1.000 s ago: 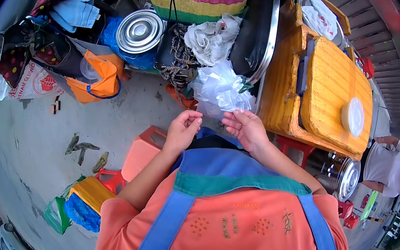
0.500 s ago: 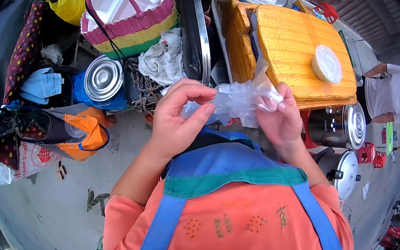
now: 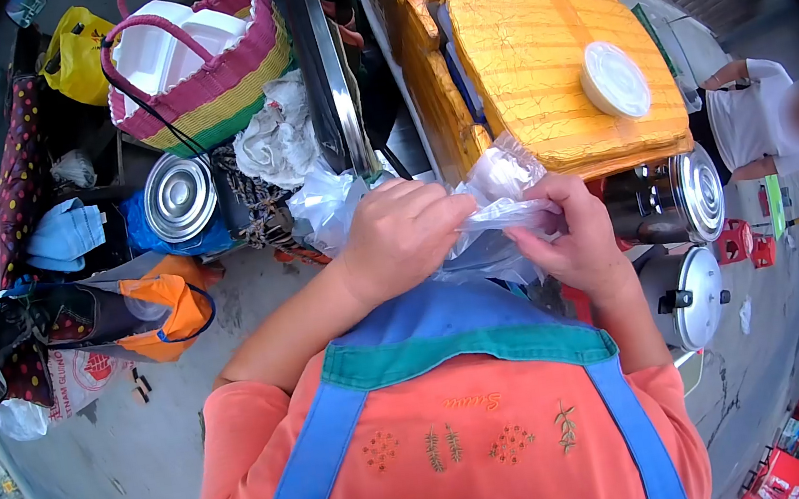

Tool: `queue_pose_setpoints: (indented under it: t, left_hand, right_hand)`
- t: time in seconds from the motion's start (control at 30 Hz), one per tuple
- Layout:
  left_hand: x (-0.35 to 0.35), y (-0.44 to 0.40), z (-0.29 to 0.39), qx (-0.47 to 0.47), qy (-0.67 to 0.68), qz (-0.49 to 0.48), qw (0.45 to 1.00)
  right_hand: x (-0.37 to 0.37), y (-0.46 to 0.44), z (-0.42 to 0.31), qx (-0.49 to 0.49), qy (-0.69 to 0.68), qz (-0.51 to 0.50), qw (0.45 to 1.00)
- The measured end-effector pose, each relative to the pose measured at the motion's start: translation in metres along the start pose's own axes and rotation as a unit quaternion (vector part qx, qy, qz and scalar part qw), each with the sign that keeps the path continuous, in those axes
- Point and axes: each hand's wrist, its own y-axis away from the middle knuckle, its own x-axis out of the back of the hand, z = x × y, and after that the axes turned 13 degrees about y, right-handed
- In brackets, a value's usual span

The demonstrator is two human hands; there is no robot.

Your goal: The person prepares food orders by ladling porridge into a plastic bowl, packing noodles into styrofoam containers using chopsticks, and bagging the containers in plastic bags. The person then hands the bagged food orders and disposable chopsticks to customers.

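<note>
The left hand and right hand have fingers closed on a clear plastic bag beside the near edge of the yellow box; I'd judge it light, limp, slippery, best pinched where bunched.

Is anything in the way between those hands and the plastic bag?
Nothing visible: the left hand and right hand both hold the bag directly. The yellow box sits beyond them, not between.
</note>
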Motion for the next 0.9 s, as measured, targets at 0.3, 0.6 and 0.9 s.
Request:
queue_pose_setpoints:
  t: [0.3, 0.6, 0.9]
  left_hand:
    - [-0.002, 0.062, -0.034, 0.295, 0.393, -0.038, 0.870]
    - [-0.014, 0.138, -0.041, 0.402, 0.358, -0.138, 0.831]
    - [0.145, 0.015, -0.067, -0.031, 0.269, 0.626, 0.732]
  right_hand:
    - [-0.029, 0.013, 0.019, 0.252, 0.041, -0.047, 0.966]
    - [-0.004, 0.016, 0.053, 0.130, 0.065, 0.017, 0.989]
    - [0.006, 0.024, 0.074, -0.080, -0.057, 0.139, 0.985]
